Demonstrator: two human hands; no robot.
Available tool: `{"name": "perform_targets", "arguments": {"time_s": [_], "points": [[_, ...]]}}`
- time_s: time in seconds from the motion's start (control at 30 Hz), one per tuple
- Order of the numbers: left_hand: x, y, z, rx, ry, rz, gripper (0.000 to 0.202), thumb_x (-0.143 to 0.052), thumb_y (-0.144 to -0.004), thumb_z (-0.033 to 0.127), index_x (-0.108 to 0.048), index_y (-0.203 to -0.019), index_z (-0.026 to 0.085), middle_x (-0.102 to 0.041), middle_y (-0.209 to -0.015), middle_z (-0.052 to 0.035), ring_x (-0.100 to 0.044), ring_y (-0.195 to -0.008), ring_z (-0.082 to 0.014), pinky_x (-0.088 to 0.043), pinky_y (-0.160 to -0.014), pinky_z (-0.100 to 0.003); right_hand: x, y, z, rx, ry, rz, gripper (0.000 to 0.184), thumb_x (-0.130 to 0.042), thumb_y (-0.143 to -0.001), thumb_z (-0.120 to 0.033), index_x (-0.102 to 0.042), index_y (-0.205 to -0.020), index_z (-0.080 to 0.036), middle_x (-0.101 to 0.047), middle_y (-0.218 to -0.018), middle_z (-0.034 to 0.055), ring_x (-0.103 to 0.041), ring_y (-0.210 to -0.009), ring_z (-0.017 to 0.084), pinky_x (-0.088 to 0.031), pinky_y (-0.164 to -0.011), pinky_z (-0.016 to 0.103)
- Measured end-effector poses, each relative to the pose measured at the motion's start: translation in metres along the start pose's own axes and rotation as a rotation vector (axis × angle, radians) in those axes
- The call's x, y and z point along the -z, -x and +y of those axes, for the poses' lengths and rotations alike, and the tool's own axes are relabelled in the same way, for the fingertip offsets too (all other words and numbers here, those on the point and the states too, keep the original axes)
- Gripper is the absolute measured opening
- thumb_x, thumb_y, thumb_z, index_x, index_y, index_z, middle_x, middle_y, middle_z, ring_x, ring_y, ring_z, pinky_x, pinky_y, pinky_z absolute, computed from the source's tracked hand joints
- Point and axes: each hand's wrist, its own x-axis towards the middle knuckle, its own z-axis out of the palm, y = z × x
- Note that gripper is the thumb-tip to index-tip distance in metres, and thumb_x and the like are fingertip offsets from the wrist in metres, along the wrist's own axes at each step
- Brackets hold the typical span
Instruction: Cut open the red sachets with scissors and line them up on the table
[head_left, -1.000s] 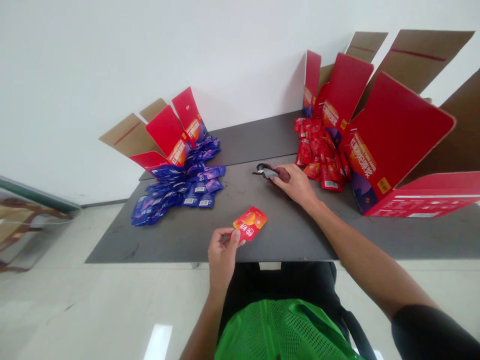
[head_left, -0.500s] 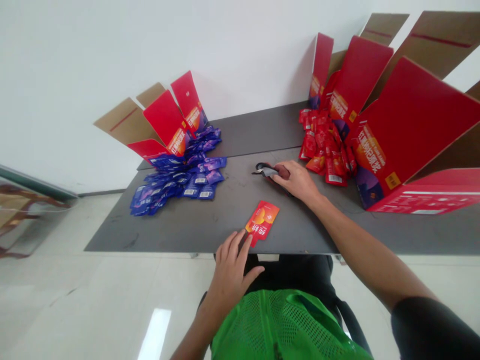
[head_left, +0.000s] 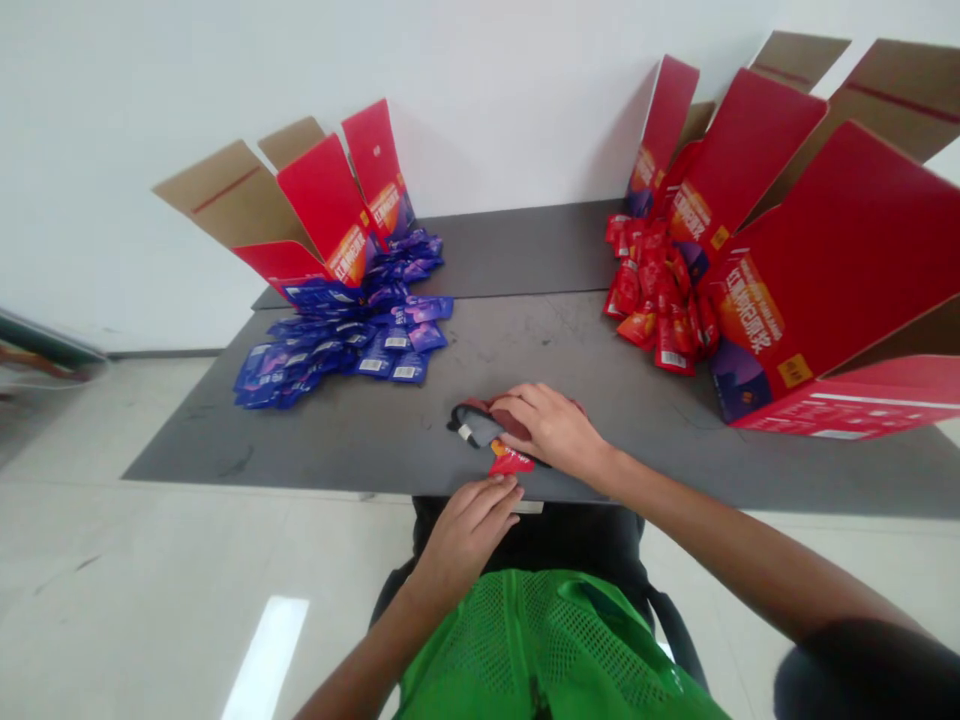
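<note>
At the table's front edge my left hand (head_left: 474,520) has its fingers close together on the near end of a red pouch (head_left: 510,459), which lies flat on the table. My right hand (head_left: 553,428) is closed over a bunched grey, black and reddish-brown cloth (head_left: 480,428) with a small white tag. That cloth lies over the far part of the pouch, so only a red and orange strip shows between my hands. Part of the cloth is hidden beneath my right palm.
Blue-purple pouches (head_left: 330,345) are heaped at the left before open red cartons (head_left: 322,215). Red pouches (head_left: 652,285) are piled at the right, beside larger open red cartons (head_left: 832,270). A white wall (head_left: 510,100) stands behind the grey table (head_left: 525,340).
My right hand has brought the cloth toward me and left, onto the red pouch. My left hand's spread fingers have drawn together at the pouch's near end. The view has shifted slightly.
</note>
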Motion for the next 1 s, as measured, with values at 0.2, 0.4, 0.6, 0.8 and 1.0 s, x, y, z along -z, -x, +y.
{"name": "perform_targets", "arguments": {"time_s": [0.2,0.4,0.6,0.8,1.0], "points": [[0.003,0.001,-0.004,-0.015,0.014,-0.029,0.035,-0.054,-0.108,0.015,-0.059,-0.142,0.015,-0.066,-0.141,-0.0092,-0.059,-0.133,-0.023,-0.053,-0.113,-0.043,0.024,-0.019,0.064,-0.126,0.199,0.034,0.029,-0.068,-0.097,-0.033,-0.066,-0.123,-0.021,-0.068,-0.121,0.0126,-0.063,-0.105,0.03,-0.054,-0.092,0.046],[0.0,0.006,-0.002,-0.024,0.015,-0.013,0.035,-0.052,-0.108,0.012,-0.059,-0.142,0.013,-0.063,-0.146,-0.0105,-0.056,-0.138,-0.0228,-0.053,-0.115,-0.043,0.024,-0.01,0.014,-0.07,0.032,0.161,0.033,-0.063,-0.1,-0.034,-0.061,-0.132,-0.025,-0.067,-0.128,0.0105,-0.062,-0.115,0.029,-0.053,-0.099,0.046],[0.005,-0.001,0.004,-0.025,0.025,0.028,0.03,-0.051,-0.109,0.016,-0.063,-0.135,0.011,-0.068,-0.139,-0.012,-0.061,-0.132,-0.0237,-0.056,-0.111,-0.044,0.0,0.002,-0.008,0.02,-0.006,-0.017,0.031,-0.068,-0.097,-0.035,-0.064,-0.126,-0.023,-0.069,-0.124,0.0097,-0.065,-0.109,0.027,-0.056,-0.095,0.043],[0.007,-0.005,0.004,-0.022,0.055,0.069,0.029,-0.053,-0.108,0.017,-0.065,-0.134,0.01,-0.07,-0.135,-0.0123,-0.063,-0.13,-0.0236,-0.058,-0.107,-0.043,0.02,-0.022,0.06,-0.099,0.143,-0.009,0.031,-0.067,-0.096,-0.032,-0.065,-0.125,-0.023,-0.068,-0.122,0.0119,-0.064,-0.109,0.029,-0.055,-0.096,0.046],[0.004,-0.005,0.003,0.011,0.089,0.096,0.028,-0.055,-0.107,0.017,-0.067,-0.132,0.011,-0.071,-0.135,-0.0108,-0.064,-0.128,-0.0236,-0.059,-0.107,-0.043,0.026,-0.024,0.018,-0.082,0.1,0.152,0.034,-0.063,-0.1,-0.033,-0.061,-0.132,-0.023,-0.067,-0.128,0.0107,-0.062,-0.114,0.028,-0.053,-0.1,0.045]]}}
